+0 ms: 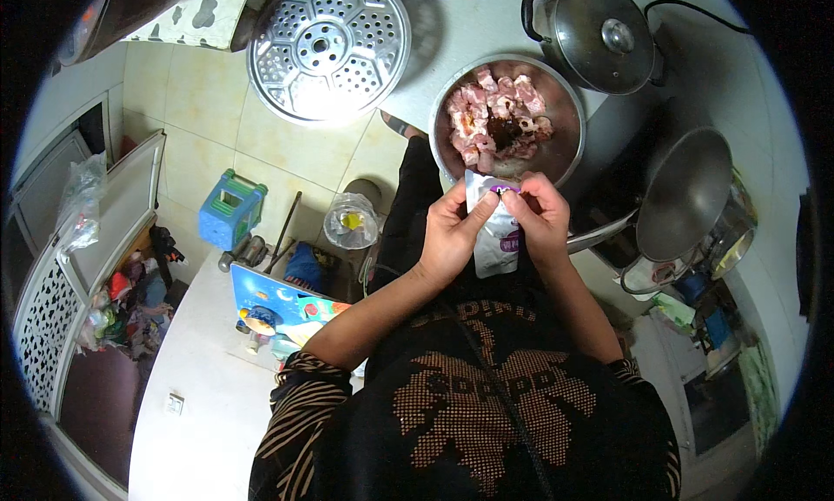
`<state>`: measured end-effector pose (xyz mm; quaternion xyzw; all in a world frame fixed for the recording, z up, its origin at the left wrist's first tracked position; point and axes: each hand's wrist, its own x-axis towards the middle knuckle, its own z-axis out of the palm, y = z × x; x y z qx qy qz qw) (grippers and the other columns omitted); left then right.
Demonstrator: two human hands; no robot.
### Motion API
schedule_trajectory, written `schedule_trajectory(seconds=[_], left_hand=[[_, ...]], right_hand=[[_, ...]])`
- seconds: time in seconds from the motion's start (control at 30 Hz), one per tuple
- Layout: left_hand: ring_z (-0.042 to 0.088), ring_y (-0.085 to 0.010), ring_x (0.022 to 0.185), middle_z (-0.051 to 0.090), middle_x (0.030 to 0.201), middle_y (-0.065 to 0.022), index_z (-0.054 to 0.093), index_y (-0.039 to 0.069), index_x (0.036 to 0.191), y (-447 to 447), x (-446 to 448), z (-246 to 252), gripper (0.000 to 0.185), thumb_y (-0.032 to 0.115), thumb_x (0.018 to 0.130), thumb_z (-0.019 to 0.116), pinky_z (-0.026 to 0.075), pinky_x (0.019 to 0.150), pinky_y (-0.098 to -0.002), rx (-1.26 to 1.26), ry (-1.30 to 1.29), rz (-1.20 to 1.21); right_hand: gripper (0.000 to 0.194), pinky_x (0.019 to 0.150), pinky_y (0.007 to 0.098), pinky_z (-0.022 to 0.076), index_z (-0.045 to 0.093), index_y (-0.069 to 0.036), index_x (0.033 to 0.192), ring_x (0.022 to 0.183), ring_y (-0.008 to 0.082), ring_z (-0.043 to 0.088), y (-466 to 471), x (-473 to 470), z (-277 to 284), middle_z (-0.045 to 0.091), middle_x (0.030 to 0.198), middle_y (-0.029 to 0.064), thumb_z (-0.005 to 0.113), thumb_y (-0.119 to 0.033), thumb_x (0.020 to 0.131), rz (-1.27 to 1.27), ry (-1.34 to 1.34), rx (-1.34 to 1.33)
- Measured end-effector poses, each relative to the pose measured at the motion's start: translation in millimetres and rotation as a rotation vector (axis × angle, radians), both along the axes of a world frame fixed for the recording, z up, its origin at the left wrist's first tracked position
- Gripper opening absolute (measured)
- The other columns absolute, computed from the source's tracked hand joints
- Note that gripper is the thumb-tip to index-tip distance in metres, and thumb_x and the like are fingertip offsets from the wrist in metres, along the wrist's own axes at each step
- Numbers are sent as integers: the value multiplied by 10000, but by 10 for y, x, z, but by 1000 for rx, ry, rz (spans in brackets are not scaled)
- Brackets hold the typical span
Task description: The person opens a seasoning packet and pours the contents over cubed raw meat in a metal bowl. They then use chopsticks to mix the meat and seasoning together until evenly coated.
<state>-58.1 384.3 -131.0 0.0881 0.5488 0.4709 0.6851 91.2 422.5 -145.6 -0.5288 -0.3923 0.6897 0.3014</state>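
Note:
My left hand and my right hand both grip the top part of a silver and purple foil pouch, thumbs close together over its front. The pouch hangs upright between them and bears writing. Just beyond my fingers stands a round stainless steel bowl, its near rim partly hidden by my hands and the pouch. In the bowl lie chunks of raw meat with a pool of dark brown sauce on them.
A perforated steamer plate lies left of the bowl, overhanging the counter. A lidded pot stands at the back right, a wok at the right. On the floor at left are a blue-green plastic stool and a lined bin.

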Motion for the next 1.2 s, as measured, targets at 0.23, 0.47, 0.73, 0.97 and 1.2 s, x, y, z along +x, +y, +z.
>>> schedule_trajectory(seconds=[0.23, 0.47, 0.73, 0.97, 1.2], left_hand=[[539, -44, 858, 634, 915, 18, 632, 14, 983, 30, -14, -17, 54, 65, 995, 618, 460, 776, -223, 118, 137, -43], [527, -44, 801, 616, 842, 18, 638, 15, 967, 45, -1, -81, 49, 57, 962, 664, 462, 726, -217, 125, 172, -105], [609, -59, 828, 706, 914, -30, 682, -4, 1105, 139, 7, -62, 195, 137, 970, 677, 505, 736, -239, -65, 64, -143], [697, -141, 650, 728, 885, -95, 674, -32, 1043, 132, -47, -119, 204, 160, 988, 632, 530, 472, -245, -273, -245, -535], [565, -90, 496, 668, 724, -46, 629, -7, 1008, 124, -144, -183, 214, 202, 1024, 586, 419, 420, -219, -253, 63, -403]], right_hand=[[119, 683, 212, 368, 578, -37, 925, 754, 53, 449, 13, -42, 30, 507, 862, -28, 691, -71, 938, -31, 9, 63], [109, 726, 203, 394, 622, -15, 979, 809, 56, 494, -6, 12, 15, 547, 910, -20, 694, -86, 940, -63, 11, -33], [116, 649, 198, 418, 680, -16, 927, 729, 34, 522, -7, 21, -88, 616, 814, -45, 706, -129, 938, -133, -157, -22], [146, 637, 206, 437, 674, -37, 923, 713, 42, 545, 26, 30, -238, 651, 817, -25, 687, -174, 970, -394, -137, -196], [208, 568, 248, 488, 645, -48, 1009, 682, 111, 614, -88, 150, -113, 670, 866, 35, 744, -198, 904, 20, 55, -513]])
